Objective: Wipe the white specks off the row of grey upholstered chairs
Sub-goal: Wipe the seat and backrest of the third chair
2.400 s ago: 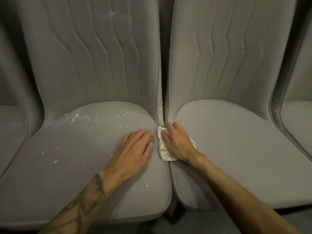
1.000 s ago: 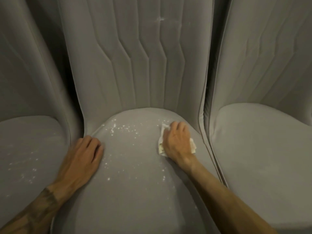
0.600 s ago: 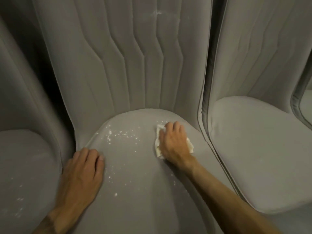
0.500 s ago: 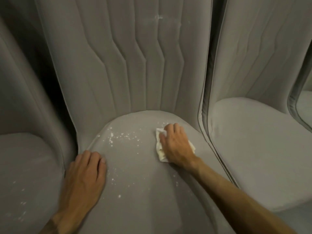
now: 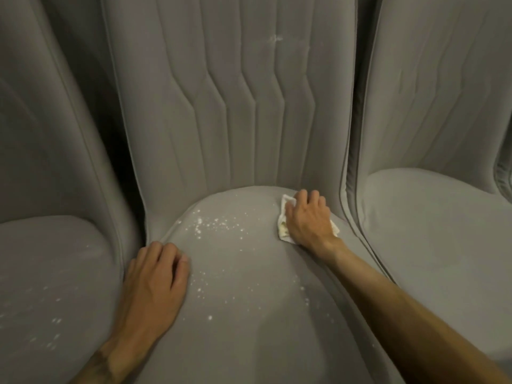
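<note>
Hands lay on a grey upholstered chair (image 5: 249,328).
The right hand (image 5: 309,220), fingers bent, gripped a crumpled white cloth (image 5: 284,231) at the seat's back right, near white specks (image 5: 213,225); the left hand (image 5: 155,284) lay flat, fingers together.

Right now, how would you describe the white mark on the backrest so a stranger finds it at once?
Take the middle chair of the three. Go high up its backrest, slightly right of centre. The white mark sits there alone; the other visible specks lie down on the seats.
</note>
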{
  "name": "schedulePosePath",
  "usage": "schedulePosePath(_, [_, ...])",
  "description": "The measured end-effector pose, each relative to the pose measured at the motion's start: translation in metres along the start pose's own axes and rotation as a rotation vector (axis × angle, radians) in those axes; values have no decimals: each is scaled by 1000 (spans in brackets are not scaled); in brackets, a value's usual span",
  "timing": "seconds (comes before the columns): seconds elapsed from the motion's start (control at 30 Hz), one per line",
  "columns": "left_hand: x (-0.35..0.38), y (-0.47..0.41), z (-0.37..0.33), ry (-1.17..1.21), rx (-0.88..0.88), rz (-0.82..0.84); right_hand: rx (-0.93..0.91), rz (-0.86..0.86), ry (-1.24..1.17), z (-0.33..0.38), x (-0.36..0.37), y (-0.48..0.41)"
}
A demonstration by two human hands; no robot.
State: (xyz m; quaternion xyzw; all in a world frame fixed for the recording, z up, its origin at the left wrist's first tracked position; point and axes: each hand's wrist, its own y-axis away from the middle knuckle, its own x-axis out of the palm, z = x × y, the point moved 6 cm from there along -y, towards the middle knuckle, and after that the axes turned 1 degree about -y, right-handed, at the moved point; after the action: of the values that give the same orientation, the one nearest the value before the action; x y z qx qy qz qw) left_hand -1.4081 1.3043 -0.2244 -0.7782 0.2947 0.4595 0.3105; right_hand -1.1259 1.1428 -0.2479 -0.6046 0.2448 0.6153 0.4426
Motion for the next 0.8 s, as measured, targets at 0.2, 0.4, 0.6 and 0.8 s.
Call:
schedulePosePath(0.2, [4, 1, 6, 15, -8, -47, -339, 41, -4, 84, 16, 4])
schedulePosePath(0.4, [7, 1, 3, -55, 34, -92, -17, 16, -40, 5, 9, -20])
schedulePosePath(0.6, [9, 1, 2, -113, 64, -112, -281, 63, 56, 71, 28, -25])
schedulePosePath(0.8, [13, 0, 4, -166, 120, -91, -50, 42, -67, 2, 12, -31])
